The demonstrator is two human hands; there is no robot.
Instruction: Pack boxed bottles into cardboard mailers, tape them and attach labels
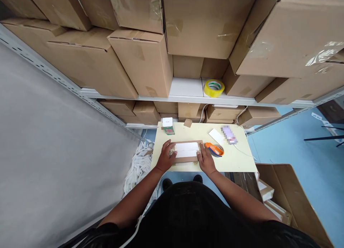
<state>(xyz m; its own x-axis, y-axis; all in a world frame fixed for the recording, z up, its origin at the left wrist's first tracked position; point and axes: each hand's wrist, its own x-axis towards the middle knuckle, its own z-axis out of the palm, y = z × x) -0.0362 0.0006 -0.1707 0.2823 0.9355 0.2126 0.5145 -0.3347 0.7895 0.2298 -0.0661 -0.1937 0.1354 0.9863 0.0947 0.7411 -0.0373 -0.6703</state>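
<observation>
A flat brown cardboard box point(186, 150) with a white panel on top lies near the front edge of the pale yellow table point(236, 158). Clear tape shows at its two short ends. My left hand point(166, 156) grips the left end, its fingers and thumb around the edge. At the opposite end my right hand point(205, 158) holds the box the same way. Just right of that hand rests an orange tape dispenser point(214, 149). Behind the box on the left stands a small green and white box point(168, 126).
Shelves packed with cardboard boxes point(142, 61) rise behind the table. A yellow tape roll point(214, 88) sits on one shelf. A white card point(215, 136) and a blurred phone point(229, 134) lie on the table. Paper strips point(137, 169) heap at left; an open carton point(292, 194) stands at right.
</observation>
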